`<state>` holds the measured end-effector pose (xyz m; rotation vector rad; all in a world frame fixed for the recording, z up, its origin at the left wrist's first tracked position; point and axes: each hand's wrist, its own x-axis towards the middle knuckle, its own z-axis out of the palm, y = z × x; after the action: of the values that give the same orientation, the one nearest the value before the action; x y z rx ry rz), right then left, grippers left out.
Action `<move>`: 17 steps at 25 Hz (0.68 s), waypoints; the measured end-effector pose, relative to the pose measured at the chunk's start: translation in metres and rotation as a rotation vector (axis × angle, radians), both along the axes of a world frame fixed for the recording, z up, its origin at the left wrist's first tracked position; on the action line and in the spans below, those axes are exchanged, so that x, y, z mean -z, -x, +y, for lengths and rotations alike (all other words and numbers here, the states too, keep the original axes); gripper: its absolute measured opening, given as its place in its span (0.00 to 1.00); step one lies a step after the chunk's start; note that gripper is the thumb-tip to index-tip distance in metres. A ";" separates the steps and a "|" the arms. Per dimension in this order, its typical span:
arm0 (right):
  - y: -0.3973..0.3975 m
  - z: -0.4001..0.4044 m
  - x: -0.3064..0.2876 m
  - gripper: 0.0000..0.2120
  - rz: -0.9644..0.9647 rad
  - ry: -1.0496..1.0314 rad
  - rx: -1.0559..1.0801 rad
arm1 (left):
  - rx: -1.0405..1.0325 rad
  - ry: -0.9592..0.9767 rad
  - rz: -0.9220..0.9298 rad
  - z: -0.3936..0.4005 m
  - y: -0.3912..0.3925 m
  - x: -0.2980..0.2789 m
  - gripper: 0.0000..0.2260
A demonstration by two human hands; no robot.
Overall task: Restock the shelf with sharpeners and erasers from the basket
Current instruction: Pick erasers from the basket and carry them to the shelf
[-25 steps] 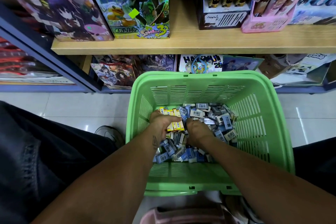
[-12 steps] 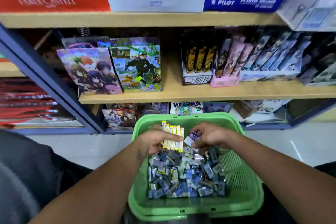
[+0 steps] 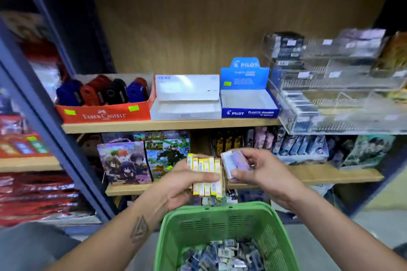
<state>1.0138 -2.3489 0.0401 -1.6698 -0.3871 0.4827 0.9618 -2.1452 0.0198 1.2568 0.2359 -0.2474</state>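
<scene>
My left hand [image 3: 187, 185] grips a row of several yellow eraser packs [image 3: 206, 174], held upright above the green basket [image 3: 211, 218]. Right beside them my right hand [image 3: 257, 171] pinches a small stack of white-and-purple eraser packs [image 3: 234, 161]. Both hands hover in front of the shelves, above the basket's far rim. Several small blue and white packs [image 3: 226, 255] fill the basket's bottom. On the upper wooden shelf [image 3: 171, 126] stand a white display box [image 3: 186, 98] and a blue Pilot eraser box [image 3: 247, 97], with nothing showing inside either.
A red Faber-Castell box [image 3: 105, 103] with red, blue and black sharpeners stands left of the white box. Clear acrylic trays [image 3: 339, 86] fill the shelf's right side. Below, picture boxes [image 3: 125, 163] line a lower shelf. A blue upright post [image 3: 44, 112] stands left.
Both hands have lifted out of the basket with their packs and risen toward the shelves. The view has tilted up, bringing the upper shelf and its boxes into sight.
</scene>
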 end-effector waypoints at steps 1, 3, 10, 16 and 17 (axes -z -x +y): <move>0.001 0.004 -0.011 0.15 -0.047 -0.027 0.026 | -0.001 -0.003 -0.038 0.001 0.000 -0.015 0.21; -0.001 0.011 -0.032 0.14 -0.132 -0.101 0.072 | -0.008 -0.030 -0.114 0.005 -0.003 -0.044 0.24; -0.026 0.013 -0.095 0.07 -0.384 -0.043 0.200 | 0.025 0.075 -0.369 0.009 -0.039 -0.108 0.30; -0.045 -0.001 -0.151 0.04 -0.559 0.212 0.129 | 0.170 0.030 -0.445 0.006 -0.064 -0.134 0.26; -0.049 -0.003 -0.155 0.04 -0.545 0.226 0.126 | 0.162 0.024 -0.432 0.005 -0.066 -0.135 0.25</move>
<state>1.0631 -2.3519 0.1951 -2.0262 -0.6359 -0.0358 1.0278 -2.1403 0.1544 1.2746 -0.2399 -0.1116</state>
